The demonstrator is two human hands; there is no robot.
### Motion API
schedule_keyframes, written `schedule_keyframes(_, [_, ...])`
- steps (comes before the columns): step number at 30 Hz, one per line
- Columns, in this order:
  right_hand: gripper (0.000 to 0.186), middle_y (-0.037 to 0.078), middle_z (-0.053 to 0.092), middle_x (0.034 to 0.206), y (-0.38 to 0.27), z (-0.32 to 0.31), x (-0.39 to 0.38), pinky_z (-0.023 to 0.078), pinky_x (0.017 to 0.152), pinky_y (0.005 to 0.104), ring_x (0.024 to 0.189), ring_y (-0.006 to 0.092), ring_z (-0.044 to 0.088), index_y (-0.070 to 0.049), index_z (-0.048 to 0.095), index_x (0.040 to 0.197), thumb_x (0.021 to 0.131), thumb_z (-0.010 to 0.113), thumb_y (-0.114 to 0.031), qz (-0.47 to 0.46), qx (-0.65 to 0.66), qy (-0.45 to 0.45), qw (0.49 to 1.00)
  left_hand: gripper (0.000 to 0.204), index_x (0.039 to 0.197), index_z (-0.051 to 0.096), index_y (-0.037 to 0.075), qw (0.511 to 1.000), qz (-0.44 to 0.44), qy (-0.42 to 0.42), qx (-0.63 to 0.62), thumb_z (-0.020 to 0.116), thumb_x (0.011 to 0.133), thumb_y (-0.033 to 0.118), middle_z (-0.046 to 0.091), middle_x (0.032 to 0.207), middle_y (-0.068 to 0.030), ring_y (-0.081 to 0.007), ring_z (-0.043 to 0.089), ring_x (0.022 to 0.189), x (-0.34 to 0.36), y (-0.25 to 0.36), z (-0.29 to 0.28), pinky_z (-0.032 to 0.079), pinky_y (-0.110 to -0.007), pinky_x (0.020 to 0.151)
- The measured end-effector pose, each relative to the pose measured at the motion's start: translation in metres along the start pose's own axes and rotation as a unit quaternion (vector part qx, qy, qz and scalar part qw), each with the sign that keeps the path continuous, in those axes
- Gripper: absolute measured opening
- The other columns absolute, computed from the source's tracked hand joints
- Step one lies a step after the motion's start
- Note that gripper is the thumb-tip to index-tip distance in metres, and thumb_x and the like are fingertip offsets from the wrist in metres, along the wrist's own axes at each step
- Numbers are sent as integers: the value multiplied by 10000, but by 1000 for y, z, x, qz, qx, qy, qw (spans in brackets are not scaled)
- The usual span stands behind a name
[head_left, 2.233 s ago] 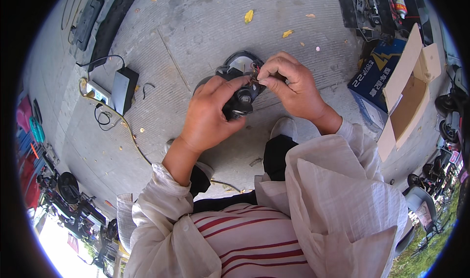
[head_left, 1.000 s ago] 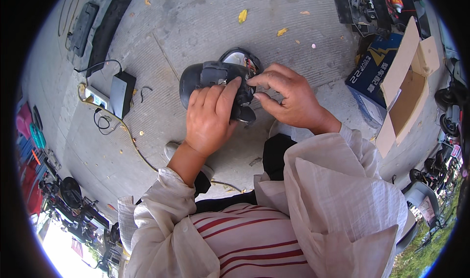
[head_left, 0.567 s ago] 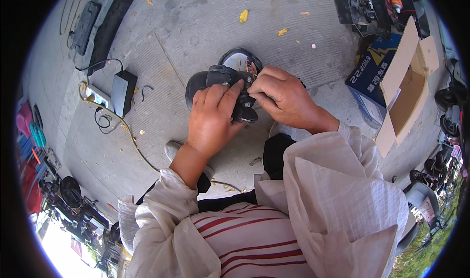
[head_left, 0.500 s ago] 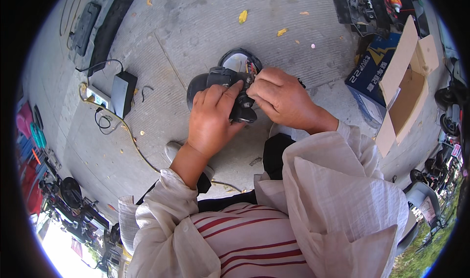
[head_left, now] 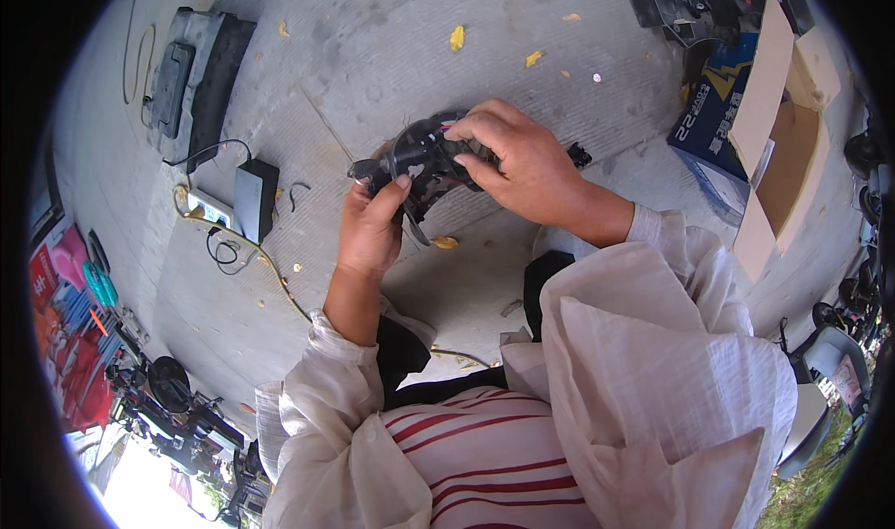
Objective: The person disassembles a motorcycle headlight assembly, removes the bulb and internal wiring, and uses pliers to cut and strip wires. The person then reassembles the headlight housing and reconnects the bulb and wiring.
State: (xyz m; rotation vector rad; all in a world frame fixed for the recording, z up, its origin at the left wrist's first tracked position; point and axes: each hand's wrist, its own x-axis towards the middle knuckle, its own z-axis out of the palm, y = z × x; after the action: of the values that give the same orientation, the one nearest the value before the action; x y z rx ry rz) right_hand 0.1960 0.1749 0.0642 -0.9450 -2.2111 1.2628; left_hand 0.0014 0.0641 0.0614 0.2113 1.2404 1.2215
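A black plastic housing (head_left: 431, 167) with a curved rim and a small bit of red near its top is held above the concrete floor; it looks like a scooter lamp, though I cannot tell for sure. My left hand (head_left: 371, 223) is closed around its left end, thumb pressed on the near face and the other fingers mostly hidden behind. On the upper right side, my right hand (head_left: 522, 164) grips the same housing, its thumb and forefinger bent over the edge. The right hand's remaining fingers are partly hidden.
On the left lie a black power adapter (head_left: 255, 200), a white power strip (head_left: 211, 208) with a yellowish cord, and a large black plastic case (head_left: 198, 86). At right stand an open cardboard box (head_left: 792, 156) and a dark blue box (head_left: 710, 133). Yellow leaves (head_left: 458, 39) dot the concrete.
The housing has been turned over, so its round, wire-filled opening no longer shows. My left hand has moved slightly left and down to its end; my right thumb and forefinger have spread from a pinch.
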Motion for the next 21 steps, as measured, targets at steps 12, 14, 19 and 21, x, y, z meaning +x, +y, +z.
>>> schedule_keyframes(12, [316, 68, 595, 941, -8, 25, 2, 536, 694, 390, 851, 282, 652, -88, 625, 999, 740, 773, -195, 22, -107, -8, 994, 486, 1340, 524, 27, 999, -24, -22, -11, 670, 878, 49, 626, 1203, -52, -160, 583, 1114, -7, -10, 12, 470, -331, 982])
schedule_keyframes(14, [302, 82, 589, 912, -8, 24, 3, 547, 661, 376, 832, 269, 663, -60, 607, 938, 742, 762, -230, -20, -125, -7, 992, 487, 1334, 515, 25, 1000, -18, -18, 0, 676, 876, 44, 626, 1190, -58, -159, 587, 1100, -7, -10, 14, 478, -329, 971])
schedule_keyframes(19, [308, 103, 590, 891, -1, 21, 8, 556, 649, 381, 805, 278, 668, -40, 596, 895, 743, 755, -255, -69, -130, -10, 989, 415, 1272, 524, 37, 1000, 20, -5, -3, 673, 885, 24, 629, 1127, -64, -141, 605, 1027, -3, -15, 11, 514, -317, 910])
schedule_keyframes(21, [310, 113, 592, 885, 0, 21, 9, 557, 653, 386, 802, 289, 667, -33, 599, 889, 740, 758, -253, -51, -131, -16, 990, 374, 1247, 534, 45, 1000, 17, 24, -7, 661, 896, 10, 635, 1092, -58, -133, 617, 981, -2, -17, 12, 526, -306, 878])
